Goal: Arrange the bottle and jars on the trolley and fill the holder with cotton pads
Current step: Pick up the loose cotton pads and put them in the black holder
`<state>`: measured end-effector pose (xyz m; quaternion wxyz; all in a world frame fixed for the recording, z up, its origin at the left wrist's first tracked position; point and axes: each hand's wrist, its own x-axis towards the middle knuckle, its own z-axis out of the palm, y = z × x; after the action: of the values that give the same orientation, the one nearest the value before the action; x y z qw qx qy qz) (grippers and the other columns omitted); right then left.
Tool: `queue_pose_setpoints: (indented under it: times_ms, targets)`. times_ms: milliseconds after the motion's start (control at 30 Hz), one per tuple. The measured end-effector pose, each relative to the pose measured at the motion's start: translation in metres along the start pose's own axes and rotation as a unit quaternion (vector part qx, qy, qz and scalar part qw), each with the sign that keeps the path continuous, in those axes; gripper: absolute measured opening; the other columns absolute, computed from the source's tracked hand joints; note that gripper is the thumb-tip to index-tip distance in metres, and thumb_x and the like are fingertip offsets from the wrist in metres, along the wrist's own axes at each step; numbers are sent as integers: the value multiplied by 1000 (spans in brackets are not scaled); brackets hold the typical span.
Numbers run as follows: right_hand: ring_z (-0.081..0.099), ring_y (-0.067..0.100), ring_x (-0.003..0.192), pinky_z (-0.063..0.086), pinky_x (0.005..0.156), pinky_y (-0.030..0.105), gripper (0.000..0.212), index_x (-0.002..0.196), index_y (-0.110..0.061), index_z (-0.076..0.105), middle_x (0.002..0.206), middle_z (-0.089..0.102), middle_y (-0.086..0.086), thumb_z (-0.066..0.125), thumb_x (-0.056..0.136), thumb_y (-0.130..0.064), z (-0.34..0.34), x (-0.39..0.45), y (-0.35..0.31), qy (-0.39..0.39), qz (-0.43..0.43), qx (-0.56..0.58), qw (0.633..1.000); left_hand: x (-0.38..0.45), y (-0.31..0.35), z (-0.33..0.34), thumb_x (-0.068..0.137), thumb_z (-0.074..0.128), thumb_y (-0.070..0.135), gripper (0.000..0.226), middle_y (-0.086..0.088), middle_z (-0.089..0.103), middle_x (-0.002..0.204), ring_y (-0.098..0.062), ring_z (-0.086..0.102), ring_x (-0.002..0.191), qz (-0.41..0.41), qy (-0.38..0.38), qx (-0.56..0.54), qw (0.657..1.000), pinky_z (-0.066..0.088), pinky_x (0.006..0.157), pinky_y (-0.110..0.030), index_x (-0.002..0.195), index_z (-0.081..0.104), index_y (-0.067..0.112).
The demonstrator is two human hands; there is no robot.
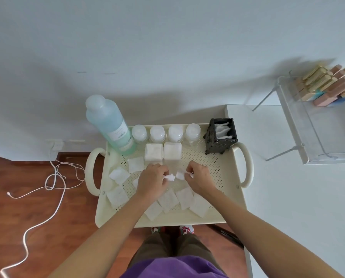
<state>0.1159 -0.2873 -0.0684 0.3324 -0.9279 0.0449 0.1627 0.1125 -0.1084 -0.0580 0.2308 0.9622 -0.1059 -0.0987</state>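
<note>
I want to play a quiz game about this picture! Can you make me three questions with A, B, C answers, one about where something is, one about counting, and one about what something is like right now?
1. Where is the big bottle?
A. far left corner of the trolley
B. on the floor
C. on the white table

2. How many round jars stand in the back row?
A. two
B. four
C. seven

3. What is the dark holder like?
A. tipped over
B. has some cotton pads inside
C. shut with a lid

Answers: 1 A, it stands beside the left handle. 2 B, four white lids line up. 3 B, white pads show in its slots.
</note>
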Motion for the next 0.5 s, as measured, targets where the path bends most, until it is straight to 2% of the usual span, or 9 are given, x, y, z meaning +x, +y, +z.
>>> queue_pose_setpoints:
  times_ms: [67,133,200,267,367,500]
  targets:
    - [50,19,66,37,52,22,9,81,-11,51,74,57,2,55,85,-3,-15,-11,-1,50,1,62,997,-3,8,-15,83,65,15,14,0,69,89,-20,62,81,-20,-9,-47,999,52,65,-32,96,61,16]
    - [50,16,60,43,52,28,10,85,-15,51,73,56,-2,54,86,-5,-32,-21,-4,86,3,111,990,-2,18,-31,82,69,17,18,-1,65,81,-19,62,69,-29,-5,-116,993,53,62,-32,90,53,17]
    - [53,17,57,49,52,36,12,89,-18,49,78,58,-5,55,88,-8,-51,-29,-7,112,7,146,983,3,30,-45,80,74,17,31,2,56,73,-14,57,59,-32,10,-181,983,47,56,-25,82,44,21]
    - [56,17,57,48,52,34,13,90,-20,50,82,60,-6,58,88,-10,-70,-35,-8,138,8,167,976,12,43,-55,78,76,15,40,6,47,70,-9,51,52,-17,20,-226,974,40,54,-17,76,37,25]
    - [62,20,57,51,55,33,14,83,-25,55,75,61,-4,60,87,-13,-96,-39,-6,179,21,198,963,30,65,-65,79,75,12,33,5,47,71,-6,43,47,32,25,-262,964,37,54,-19,76,42,15]
    - [68,17,60,51,58,23,12,87,-24,66,77,67,-2,61,89,-14,-128,-41,-1,233,40,241,941,62,96,-66,83,71,14,11,4,65,84,-17,65,61,39,27,-300,953,54,66,-32,81,61,17]
